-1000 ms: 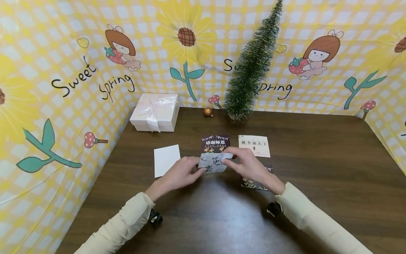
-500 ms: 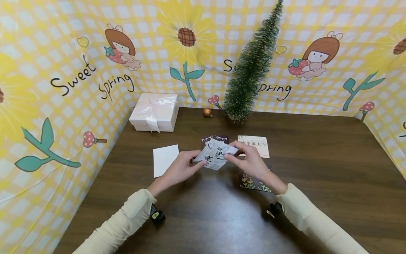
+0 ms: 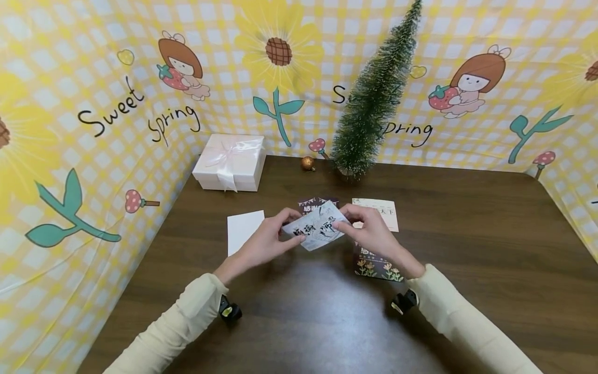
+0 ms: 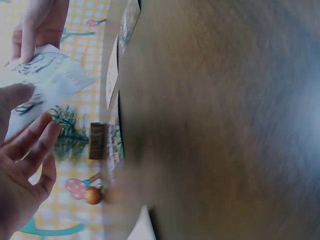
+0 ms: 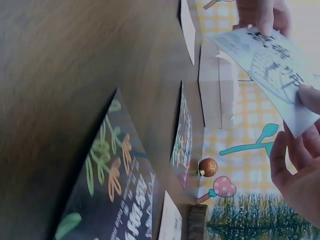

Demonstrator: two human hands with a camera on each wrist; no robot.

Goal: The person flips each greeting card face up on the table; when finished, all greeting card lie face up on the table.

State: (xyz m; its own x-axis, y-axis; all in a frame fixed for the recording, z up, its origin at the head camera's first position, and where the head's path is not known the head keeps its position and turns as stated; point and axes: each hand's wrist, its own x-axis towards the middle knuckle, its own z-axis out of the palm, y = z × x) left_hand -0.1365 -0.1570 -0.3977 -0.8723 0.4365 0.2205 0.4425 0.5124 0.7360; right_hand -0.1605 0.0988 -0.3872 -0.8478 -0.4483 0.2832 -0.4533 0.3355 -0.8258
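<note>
Both hands hold a white calligraphy card (image 3: 316, 226) above the middle of the wooden table (image 3: 467, 249). The left hand (image 3: 266, 243) pinches its left edge with curled fingers; the right hand (image 3: 371, 234) pinches its right edge. A dark floral card (image 3: 377, 265) lies beneath the right hand.

A white card (image 3: 317, 227) printed with black brush lettering is lifted off the table, tilted, one end pinched in each hand, above the dark cards.

Both hands, the left hand (image 3: 265, 243) and right hand (image 3: 371, 236), are holding a white card (image 3: 316, 227) above the brown table (image 3: 467, 249).
</note>
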